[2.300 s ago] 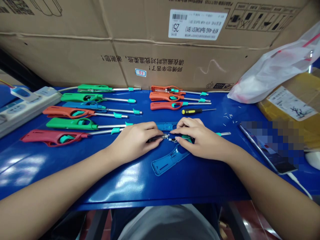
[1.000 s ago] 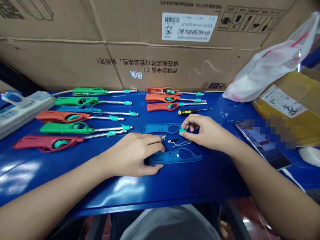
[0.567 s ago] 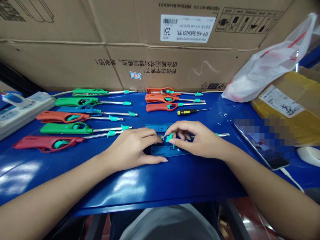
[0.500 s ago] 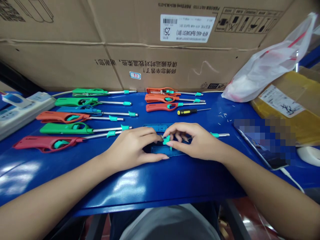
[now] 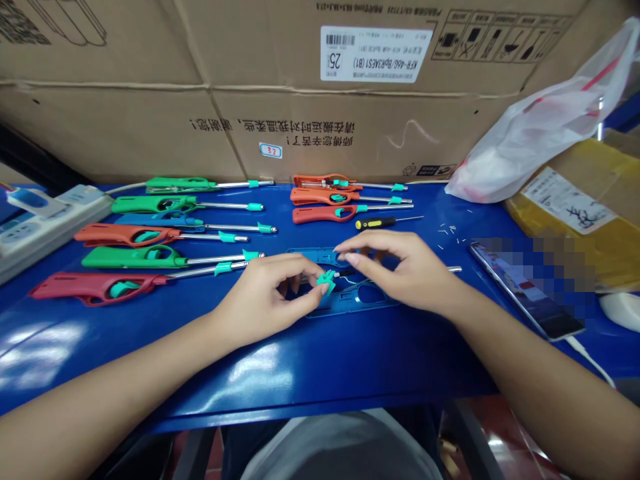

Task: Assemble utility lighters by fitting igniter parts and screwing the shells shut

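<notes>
Over the tabletop [image 5: 320, 380], the left hand [image 5: 275, 287] is pinching a green trigger [image 5: 327, 282] between thumb and fingers; the right hand [image 5: 403, 273] is hovering just beside it, its grip unclear. Two shells [image 5: 343, 303] are lying beneath.

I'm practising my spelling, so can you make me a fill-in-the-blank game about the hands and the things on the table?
1. The left hand pinches a small turquoise part between its fingers and its ____.
2. The screwdriver has a black and ____ handle.
3. The shiny table is coloured ____.
4. One end of the white cable meets the lower edge of the ____.

Missing words: thumb; yellow; blue; phone.
</notes>
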`<state>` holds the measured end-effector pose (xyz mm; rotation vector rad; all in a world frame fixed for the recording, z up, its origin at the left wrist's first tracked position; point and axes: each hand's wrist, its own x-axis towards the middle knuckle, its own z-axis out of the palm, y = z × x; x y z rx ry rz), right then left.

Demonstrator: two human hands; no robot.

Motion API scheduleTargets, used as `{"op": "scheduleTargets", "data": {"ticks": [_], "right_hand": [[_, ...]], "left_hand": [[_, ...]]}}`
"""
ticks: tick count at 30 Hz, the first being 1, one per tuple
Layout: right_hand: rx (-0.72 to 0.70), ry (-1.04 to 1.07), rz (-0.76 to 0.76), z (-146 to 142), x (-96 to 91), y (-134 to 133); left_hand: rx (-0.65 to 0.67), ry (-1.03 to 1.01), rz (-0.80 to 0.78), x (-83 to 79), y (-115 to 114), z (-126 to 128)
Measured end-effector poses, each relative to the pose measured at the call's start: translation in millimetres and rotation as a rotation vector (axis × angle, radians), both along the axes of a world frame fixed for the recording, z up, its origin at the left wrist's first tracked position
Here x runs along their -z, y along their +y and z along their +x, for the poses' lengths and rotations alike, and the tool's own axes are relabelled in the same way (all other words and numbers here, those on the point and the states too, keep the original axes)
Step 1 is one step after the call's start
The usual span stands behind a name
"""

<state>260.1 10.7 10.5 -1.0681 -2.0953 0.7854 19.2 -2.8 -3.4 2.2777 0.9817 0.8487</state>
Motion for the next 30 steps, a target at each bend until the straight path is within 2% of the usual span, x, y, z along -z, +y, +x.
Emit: {"op": "scheduleTargets", "data": {"ticks": [3,4,8,12,15,20,25,30], "right_hand": [[0.008,-0.151,0.155,27.5,-14.0,8.0],[0.010,-0.221,0.162,37.5,-18.3,10.1],[-0.065,-0.502,0.002,66.5,-23.0,14.7],[-0.103,-0.609,-0.116,67.1,-12.9,16.3],[-0.120,-0.612,-0.167,57.7,-10.5,16.3],[-0.120,-0.536,-0.111,47.1,-16.4,15.1],[-0.108,-0.425,-0.020,43.8,-17.4,12.7],[-0.156,-0.392,-0.034,40.3,-19.0,9.6]], "left_hand": [[0.056,0.041,-0.042,-0.7,-1.1,-0.6],[0.081,0.066,-0.037,-0.2,-1.3,-1.0],[0.110,0.196,0.016,3.3,-0.4,-2.9],[0.050,0.249,0.061,4.3,2.4,-5.3],[0.023,0.280,0.112,3.7,4.1,-7.4],[0.022,0.325,0.177,4.9,4.8,-10.2],[0.011,0.327,0.165,5.8,3.6,-11.5],[-0.005,0.375,0.147,5.8,3.8,-12.4]]}}
